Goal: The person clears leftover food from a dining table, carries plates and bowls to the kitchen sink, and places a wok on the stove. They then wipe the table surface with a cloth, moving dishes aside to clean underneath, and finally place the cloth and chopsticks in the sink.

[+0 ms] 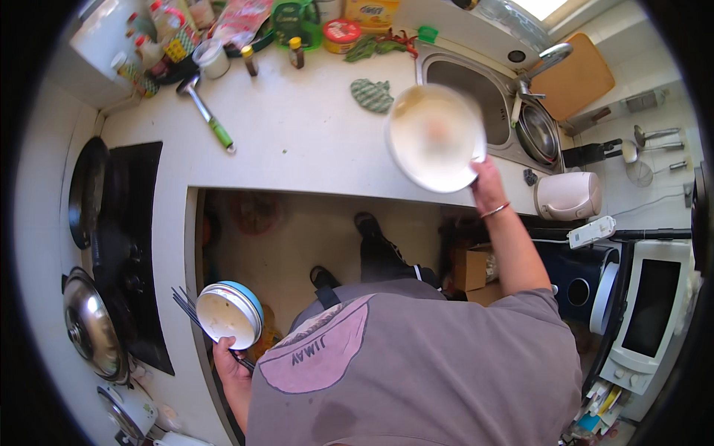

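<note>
In my right hand [486, 183] is a large white plate [438, 139], gripped by its rim and blurred by motion. It is over the counter's front part, beside the steel sink [466, 89]. My left hand [231, 362], low and to the left, holds a small stack of bowls [228, 315]. The top bowl is white with food residue inside, and a blue rim shows beneath it. Several dark chopsticks [187, 306] are pinched in the same hand along the stack. A green checked cloth [372, 95] lies on the counter just left of the plate.
A green-handled ladle [209, 114] lies on the white counter [312, 150]. Bottles and jars [213, 58] line the back. On the left are a black cooktop [136, 251], a frying pan [88, 192] and a lidded pan [92, 326]. Right stand metal bowls [538, 134] and an electric kettle [569, 195].
</note>
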A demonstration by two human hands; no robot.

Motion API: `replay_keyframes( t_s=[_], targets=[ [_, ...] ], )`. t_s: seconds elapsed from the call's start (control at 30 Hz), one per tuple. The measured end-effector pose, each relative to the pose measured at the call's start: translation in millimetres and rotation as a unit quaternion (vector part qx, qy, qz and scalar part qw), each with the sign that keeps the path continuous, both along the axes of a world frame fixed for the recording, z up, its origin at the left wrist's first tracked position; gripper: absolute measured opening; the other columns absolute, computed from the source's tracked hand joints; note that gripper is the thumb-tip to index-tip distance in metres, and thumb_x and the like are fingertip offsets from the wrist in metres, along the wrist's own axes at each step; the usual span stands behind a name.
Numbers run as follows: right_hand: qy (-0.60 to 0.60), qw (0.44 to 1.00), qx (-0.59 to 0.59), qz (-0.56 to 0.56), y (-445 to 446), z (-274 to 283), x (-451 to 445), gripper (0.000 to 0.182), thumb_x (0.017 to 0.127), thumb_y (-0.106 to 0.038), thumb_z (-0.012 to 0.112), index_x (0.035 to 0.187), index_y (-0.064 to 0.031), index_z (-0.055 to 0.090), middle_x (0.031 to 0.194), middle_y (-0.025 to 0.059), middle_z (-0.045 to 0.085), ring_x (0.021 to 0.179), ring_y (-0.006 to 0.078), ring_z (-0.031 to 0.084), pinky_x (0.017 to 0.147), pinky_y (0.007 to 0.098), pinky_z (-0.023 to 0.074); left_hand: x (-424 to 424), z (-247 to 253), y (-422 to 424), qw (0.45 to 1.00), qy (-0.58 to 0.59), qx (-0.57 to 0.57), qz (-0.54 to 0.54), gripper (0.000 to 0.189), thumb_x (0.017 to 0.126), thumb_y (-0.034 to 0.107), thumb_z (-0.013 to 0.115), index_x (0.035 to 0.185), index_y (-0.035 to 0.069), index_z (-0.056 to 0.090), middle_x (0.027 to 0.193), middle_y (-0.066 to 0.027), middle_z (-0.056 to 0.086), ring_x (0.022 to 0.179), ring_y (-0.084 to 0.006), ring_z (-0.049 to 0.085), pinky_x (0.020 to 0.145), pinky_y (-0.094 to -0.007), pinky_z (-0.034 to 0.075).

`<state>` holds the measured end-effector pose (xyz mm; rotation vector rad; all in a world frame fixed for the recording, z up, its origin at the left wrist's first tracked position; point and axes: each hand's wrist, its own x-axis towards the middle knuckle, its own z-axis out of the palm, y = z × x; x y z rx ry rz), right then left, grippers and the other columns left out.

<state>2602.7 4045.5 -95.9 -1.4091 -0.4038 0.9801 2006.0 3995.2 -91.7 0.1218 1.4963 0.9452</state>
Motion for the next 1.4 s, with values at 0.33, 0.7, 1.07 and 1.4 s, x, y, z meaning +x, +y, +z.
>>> replay_keyframes(
  t_s=[0.33,0.7,1.07,1.4],
  targets=[
    [-0.185,0.952,-0.223,-0.099,92.6,-107.1,272.4,0.037,0.079,-0.006,0.044,0.116,-0.0028,0.046,0.100,0.0129,0.059,0.082,0.0240,0.063,0.057,0.0338,0.0538,216.2,73.1,150.6,0.978,0.097,0.072,-0.168,0.044,0.067,0.009,0.051,0.110,0.002,0.049,0.079,-0.0029,0.056,0.046,-0.0053,0.045,0.033,-0.0158,0.032],
    [0.020,0.949,-0.313,0.037,155.2,-221.8,307.7,0.035,0.083,-0.010,0.048,0.118,-0.0086,0.048,0.103,0.0110,0.060,0.084,0.0242,0.063,0.066,0.0388,0.0546,584.2,41.5,267.7,0.890,-0.020,-0.014,-0.456,0.015,0.073,0.007,0.055,0.086,0.007,0.048,0.056,0.0038,0.041,0.040,-0.0047,0.036,0.035,-0.0181,0.029],
    [0.341,0.908,-0.212,-0.121,144.3,-193.7,323.9,0.039,0.091,-0.038,0.040,0.118,-0.0122,0.052,0.113,0.0088,0.059,0.101,0.0231,0.057,0.080,0.0442,0.0476,755.7,-124.9,269.3,0.892,0.008,0.020,-0.452,0.030,0.069,0.005,0.057,0.098,0.002,0.047,0.067,-0.0051,0.047,0.054,-0.0125,0.043,0.046,-0.0280,0.036],
    [0.118,0.971,-0.207,-0.014,145.2,-206.0,317.2,0.039,0.089,-0.019,0.050,0.126,-0.0109,0.042,0.114,0.0074,0.054,0.100,0.0240,0.055,0.077,0.0453,0.0472,763.5,-174.4,283.6,0.883,0.011,0.024,-0.469,0.032,0.072,0.012,0.066,0.097,0.003,0.049,0.065,-0.0046,0.048,0.051,-0.0116,0.041,0.042,-0.0272,0.033]
  ],
)
